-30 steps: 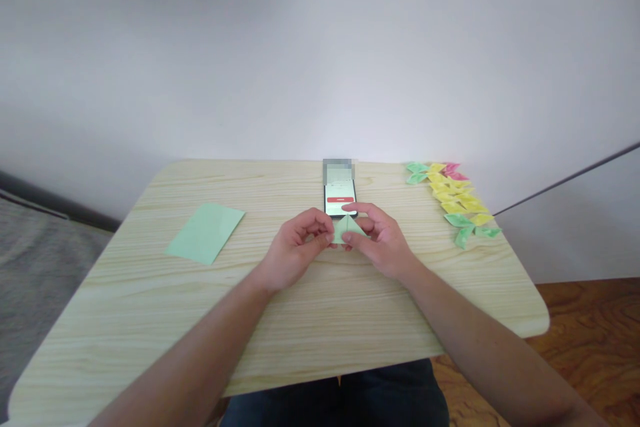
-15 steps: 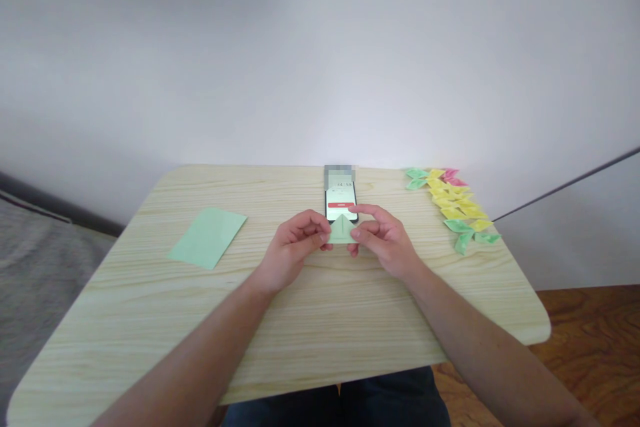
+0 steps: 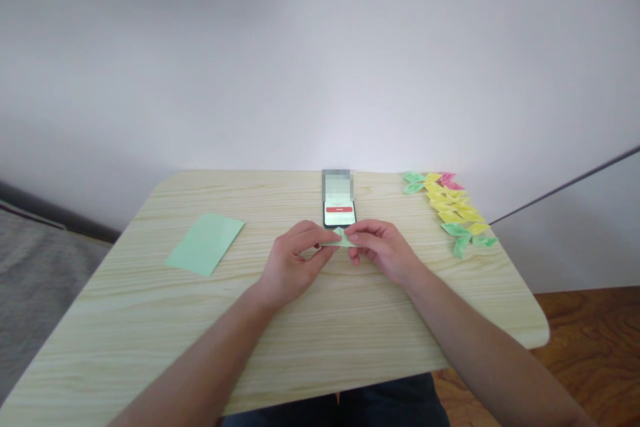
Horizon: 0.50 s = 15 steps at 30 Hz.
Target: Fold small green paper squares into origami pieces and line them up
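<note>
A small folded piece of green paper (image 3: 341, 235) is held between both hands, just in front of the phone. My left hand (image 3: 299, 260) pinches its left side, with the fingers laid over the top and the thumb below. On the right side, my right hand (image 3: 381, 247) grips it between thumb and index finger, the other fingers curled beneath. Much of the paper is hidden by my fingers; a low peak shows between them.
A phone (image 3: 339, 219) with a lit screen lies by the wall. A flat green sheet (image 3: 206, 244) rests at the left. Several folded yellow paper pieces (image 3: 450, 203), with green and pink ones, line the right side of the wooden table (image 3: 345, 340).
My left fingers have moved over the folded paper's upper face, covering more of it. The paper looks flatter and lower, and my right index finger has come down onto it.
</note>
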### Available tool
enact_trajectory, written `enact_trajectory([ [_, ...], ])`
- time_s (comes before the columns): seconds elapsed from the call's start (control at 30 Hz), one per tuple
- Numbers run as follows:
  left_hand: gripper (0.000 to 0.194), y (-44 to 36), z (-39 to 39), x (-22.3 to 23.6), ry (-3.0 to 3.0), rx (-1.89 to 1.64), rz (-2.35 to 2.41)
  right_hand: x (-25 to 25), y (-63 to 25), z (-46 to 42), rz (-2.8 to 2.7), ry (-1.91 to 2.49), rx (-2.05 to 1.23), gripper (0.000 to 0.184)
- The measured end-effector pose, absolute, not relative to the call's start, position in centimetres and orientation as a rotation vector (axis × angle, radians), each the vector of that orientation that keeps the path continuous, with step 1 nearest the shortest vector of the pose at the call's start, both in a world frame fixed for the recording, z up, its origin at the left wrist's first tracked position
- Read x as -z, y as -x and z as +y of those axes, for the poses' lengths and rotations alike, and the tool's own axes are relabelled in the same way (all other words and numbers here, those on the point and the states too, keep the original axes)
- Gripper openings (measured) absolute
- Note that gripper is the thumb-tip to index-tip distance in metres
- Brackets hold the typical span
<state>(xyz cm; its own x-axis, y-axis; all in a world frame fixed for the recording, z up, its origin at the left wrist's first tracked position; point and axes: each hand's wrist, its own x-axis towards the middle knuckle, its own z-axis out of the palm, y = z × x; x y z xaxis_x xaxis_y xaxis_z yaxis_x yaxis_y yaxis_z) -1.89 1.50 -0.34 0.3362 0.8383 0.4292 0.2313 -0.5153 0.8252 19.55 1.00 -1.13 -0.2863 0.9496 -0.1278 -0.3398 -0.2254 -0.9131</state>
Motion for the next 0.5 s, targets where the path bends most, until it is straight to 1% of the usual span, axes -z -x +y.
enact_trajectory([
  [0.07,0.017,1.9,1.4,0.3,-1.975,-1.211,0.983,1.0,-19.6,0.9,-1.042,0.927,-1.7,0.019],
  [0.13,0.015,1.8,1.3,0.2,-1.937,-1.19,1.031,0.7,-19.6,0.8,-1.13,0.973,-1.621,0.022],
  [0.2,0.014,1.8,1.3,-0.1,-1.84,-1.129,1.081,0.3,-19.7,0.6,-1.268,1.044,-1.431,0.025],
  [0.33,0.019,1.7,1.4,-0.4,-1.615,-1.033,1.1,-0.1,-19.6,0.1,-1.54,1.071,-0.999,0.02],
  [0.4,0.022,1.6,1.5,-0.4,-1.526,-0.982,1.052,0.0,-19.5,0.0,-1.568,1.062,-0.946,0.017],
  [0.5,0.025,1.6,1.6,-0.3,-1.461,-0.911,0.99,0.4,-19.4,0.0,-1.494,1.116,-1.035,0.011],
])
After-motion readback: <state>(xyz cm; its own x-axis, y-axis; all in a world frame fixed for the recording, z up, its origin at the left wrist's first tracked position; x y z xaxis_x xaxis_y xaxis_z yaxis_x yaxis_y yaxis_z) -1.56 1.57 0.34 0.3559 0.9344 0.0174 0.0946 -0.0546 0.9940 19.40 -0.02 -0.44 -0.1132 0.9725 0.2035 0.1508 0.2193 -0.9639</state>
